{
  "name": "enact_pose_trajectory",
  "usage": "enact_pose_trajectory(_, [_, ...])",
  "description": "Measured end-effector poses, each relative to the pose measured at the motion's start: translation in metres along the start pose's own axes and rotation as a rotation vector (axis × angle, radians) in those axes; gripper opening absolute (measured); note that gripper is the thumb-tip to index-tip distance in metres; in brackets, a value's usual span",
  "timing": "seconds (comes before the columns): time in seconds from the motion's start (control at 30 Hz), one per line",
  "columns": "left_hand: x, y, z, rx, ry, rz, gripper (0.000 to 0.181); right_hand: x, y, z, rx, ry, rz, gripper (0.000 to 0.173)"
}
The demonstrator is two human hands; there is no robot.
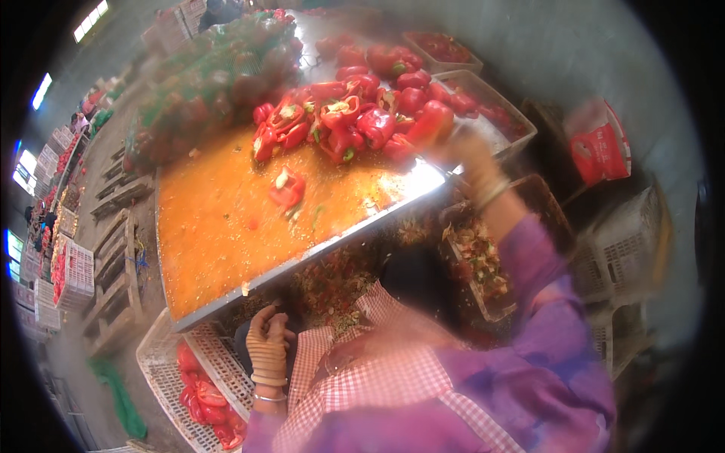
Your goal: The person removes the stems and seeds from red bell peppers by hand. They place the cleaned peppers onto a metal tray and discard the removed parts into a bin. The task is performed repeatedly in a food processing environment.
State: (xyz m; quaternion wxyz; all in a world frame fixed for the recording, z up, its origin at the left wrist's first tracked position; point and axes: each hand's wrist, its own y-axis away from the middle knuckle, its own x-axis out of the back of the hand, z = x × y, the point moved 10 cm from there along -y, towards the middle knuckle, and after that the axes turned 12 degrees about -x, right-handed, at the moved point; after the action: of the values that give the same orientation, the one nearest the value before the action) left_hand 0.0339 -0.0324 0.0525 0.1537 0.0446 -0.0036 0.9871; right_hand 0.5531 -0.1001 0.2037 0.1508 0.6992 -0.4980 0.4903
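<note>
My right hand (467,153), blurred and gloved, is at the right end of the metal-edged table (226,238), close against a red bell pepper (433,122); whether it grips the pepper or something else is unclear. Beside it lies a heap of red bell peppers (345,113), several cut open with pale cores showing. One opened pepper (288,188) lies apart on the wet, orange, seed-strewn tabletop. My left hand (269,337), in a tan glove with bands at the wrist, rests low near my lap, below the table edge, with its fingers curled and no object visible in them.
A white plastic crate (164,390) with red pepper pieces stands at lower left. Cores and scraps fill a tray (481,306) under my right arm. Green net sacks (198,85) of peppers lie at the far left end. Another crate (524,136) adjoins the table; wooden pallets (113,272) lie left.
</note>
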Motion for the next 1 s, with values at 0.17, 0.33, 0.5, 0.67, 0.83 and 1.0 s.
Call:
enact_pose_trajectory(0.17, [-0.007,-0.036,0.032,-0.012,0.027,0.047,0.040,0.070,-0.150,0.056,-0.147,-1.004,0.225,0.051])
enact_pose_trajectory(0.33, [0.000,-0.065,0.028,0.014,0.053,0.106,0.040,-0.042,-0.056,-0.145,0.455,-0.537,0.045,0.030])
enact_pose_trajectory(0.5, [0.010,-0.077,0.016,0.077,0.015,0.093,0.034,-0.214,0.005,-0.288,0.525,-0.302,-0.367,0.035])
enact_pose_trajectory(0.67, [0.021,-0.082,-0.001,0.138,-0.001,0.109,0.031,-0.312,-0.034,-0.313,0.087,-0.130,-0.509,0.046])
enact_pose_trajectory(0.83, [0.040,-0.101,0.010,0.037,-0.020,0.158,0.030,-0.323,-0.017,-0.325,0.284,-0.171,-0.486,0.038])
enact_pose_trajectory(1.0, [0.053,-0.145,0.091,-0.458,-0.524,0.130,0.058,-0.226,0.103,-0.354,1.021,0.039,-0.571,0.031])
